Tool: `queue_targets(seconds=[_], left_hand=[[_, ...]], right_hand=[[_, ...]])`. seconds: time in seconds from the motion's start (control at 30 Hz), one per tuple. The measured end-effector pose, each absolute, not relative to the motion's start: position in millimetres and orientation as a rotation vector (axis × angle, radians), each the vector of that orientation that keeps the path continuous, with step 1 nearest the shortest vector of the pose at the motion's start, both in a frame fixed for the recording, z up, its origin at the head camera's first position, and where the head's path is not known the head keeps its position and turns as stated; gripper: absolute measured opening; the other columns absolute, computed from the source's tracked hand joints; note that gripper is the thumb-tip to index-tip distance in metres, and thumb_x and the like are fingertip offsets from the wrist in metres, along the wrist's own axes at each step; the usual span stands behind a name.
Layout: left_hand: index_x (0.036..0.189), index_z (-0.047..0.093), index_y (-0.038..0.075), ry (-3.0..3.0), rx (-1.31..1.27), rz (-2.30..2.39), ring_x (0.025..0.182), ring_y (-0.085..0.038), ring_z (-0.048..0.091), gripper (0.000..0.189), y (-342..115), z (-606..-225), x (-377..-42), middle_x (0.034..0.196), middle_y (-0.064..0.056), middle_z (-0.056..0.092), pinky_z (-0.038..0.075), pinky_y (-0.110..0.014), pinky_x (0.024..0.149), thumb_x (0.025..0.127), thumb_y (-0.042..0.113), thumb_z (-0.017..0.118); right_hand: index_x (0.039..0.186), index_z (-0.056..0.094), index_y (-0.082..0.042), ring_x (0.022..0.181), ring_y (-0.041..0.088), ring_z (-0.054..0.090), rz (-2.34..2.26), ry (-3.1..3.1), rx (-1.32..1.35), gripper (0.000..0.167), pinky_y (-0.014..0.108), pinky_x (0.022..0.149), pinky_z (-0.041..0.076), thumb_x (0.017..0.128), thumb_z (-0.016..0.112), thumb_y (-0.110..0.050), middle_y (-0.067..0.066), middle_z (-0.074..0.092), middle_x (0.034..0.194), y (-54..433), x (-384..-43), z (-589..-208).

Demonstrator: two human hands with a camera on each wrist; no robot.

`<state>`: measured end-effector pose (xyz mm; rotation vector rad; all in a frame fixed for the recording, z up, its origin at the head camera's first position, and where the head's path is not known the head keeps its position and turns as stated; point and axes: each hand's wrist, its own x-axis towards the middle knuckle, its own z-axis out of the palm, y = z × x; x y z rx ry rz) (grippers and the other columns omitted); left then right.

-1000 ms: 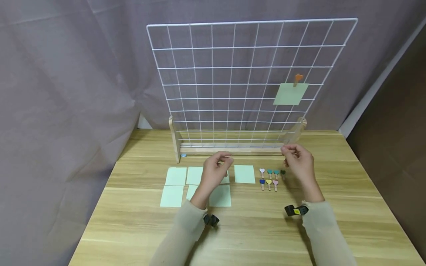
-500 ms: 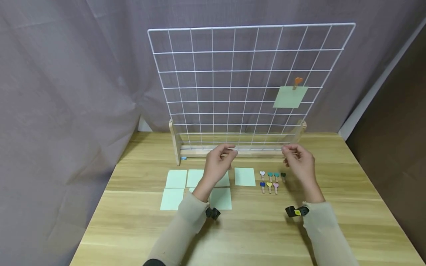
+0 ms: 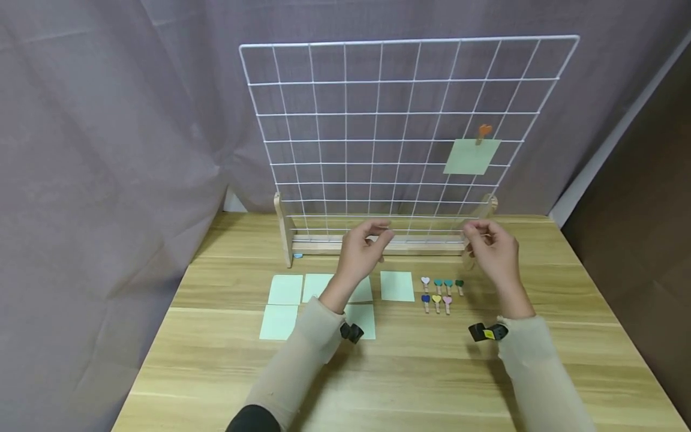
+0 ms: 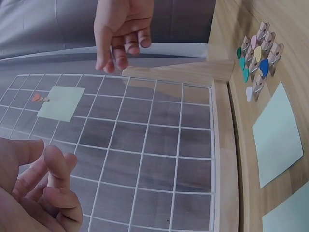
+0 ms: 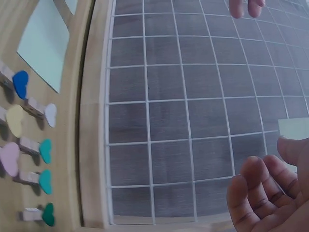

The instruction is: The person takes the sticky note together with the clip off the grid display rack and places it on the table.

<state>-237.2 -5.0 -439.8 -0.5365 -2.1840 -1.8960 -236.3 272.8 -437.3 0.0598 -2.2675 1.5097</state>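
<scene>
In the head view my left hand (image 3: 360, 251) hovers in front of the grid's base, fingers loosely bent and holding nothing. My right hand (image 3: 493, 252) hangs level with it on the right, its fingers also relaxed around nothing. Both wrist views show bare fingertips. Behind the hands stands a white wire grid panel (image 3: 410, 41). On its right side a pale green paper note (image 3: 471, 158) hangs from an orange heart clothespin (image 3: 484, 131). Several small heart clothespins, including a yellow one (image 3: 436, 299), lie between the hands on the table.
Several pale green notes, one at the right end (image 3: 396, 286) and one front left (image 3: 278, 322), lie flat on the wooden table (image 3: 410, 384). My left forearm covers some of them. A wooden stand (image 3: 426, 247) holds the grid; a grey cloth (image 3: 124, 150) hangs behind.
My left hand has risen and moved right, towards the grid. My right hand has shifted slightly up and right. The notes and clothespins have stayed in place.
</scene>
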Motion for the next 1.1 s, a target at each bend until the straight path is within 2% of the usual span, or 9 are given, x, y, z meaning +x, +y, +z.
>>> queue_targets(seconds=[0.1,0.27,0.47,0.7,0.93,1.1], left_hand=[[0.127,0.071,0.002,-2.183,-0.534,-1.905,0.056,-0.04,0.063,0.028,-4.6,-438.6,-239.7,0.111,-0.016,0.076,0.045,-0.022,0.047,0.104,0.017,0.068],[0.128,0.071,0.003,-2.176,-0.532,-1.9,0.053,-0.022,0.059,0.027,-4.3,-435.6,-244.8,0.109,-0.015,0.077,0.051,-0.026,0.049,0.104,0.016,0.068],[0.128,0.07,0.002,-2.156,-0.551,-1.895,0.055,-0.02,0.062,0.028,-2.4,-430.4,-249.9,0.11,-0.015,0.077,0.059,-0.035,0.053,0.104,0.017,0.068],[0.126,0.07,0.002,-2.16,-0.572,-1.879,0.053,-0.015,0.059,0.027,1.1,-425.2,-255.2,0.108,-0.016,0.077,0.053,-0.025,0.049,0.103,0.016,0.069],[0.124,0.071,0.001,-2.144,-0.574,-1.872,0.051,-0.013,0.058,0.025,4.0,-422.6,-261.7,0.108,-0.017,0.077,0.05,-0.024,0.047,0.102,0.014,0.07],[0.124,0.071,0.001,-2.146,-0.587,-1.858,0.051,-0.014,0.06,0.025,7.6,-421.2,-265.9,0.107,-0.016,0.077,0.053,-0.025,0.049,0.102,0.013,0.069]], right_hand=[[0.118,0.067,0.01,0.062,0.0,0.061,1.461,-2.293,0.018,0.028,0.016,0.058,0.054,0.105,0.066,-0.015,-0.019,0.064,0.082,274.9,-239.3,-433.0],[0.118,0.066,0.012,0.063,0.001,0.061,1.439,-2.268,0.073,0.028,0.015,0.059,0.054,0.105,0.065,-0.013,-0.019,0.064,0.083,267.6,-233.5,-409.9],[0.116,0.067,0.013,0.061,0.003,0.061,1.505,-2.189,0.132,0.026,0.015,0.058,0.054,0.104,0.066,-0.01,-0.016,0.065,0.083,266.7,-243.1,-397.5],[0.114,0.071,0.006,0.061,0.004,0.061,1.52,-2.151,0.167,0.019,0.015,0.057,0.053,0.103,0.067,-0.009,-0.013,0.066,0.081,272.2,-263.2,-392.2],[0.119,0.067,0.011,0.061,0.005,0.061,1.502,-2.156,0.157,0.027,0.015,0.058,0.053,0.104,0.066,-0.011,-0.013,0.066,0.084,271.3,-270.0,-373.5],[0.12,0.068,0.01,0.062,0.005,0.061,1.506,-2.147,0.148,0.027,0.016,0.059,0.054,0.104,0.066,-0.013,-0.015,0.067,0.084,269.0,-268.5,-361.6]])
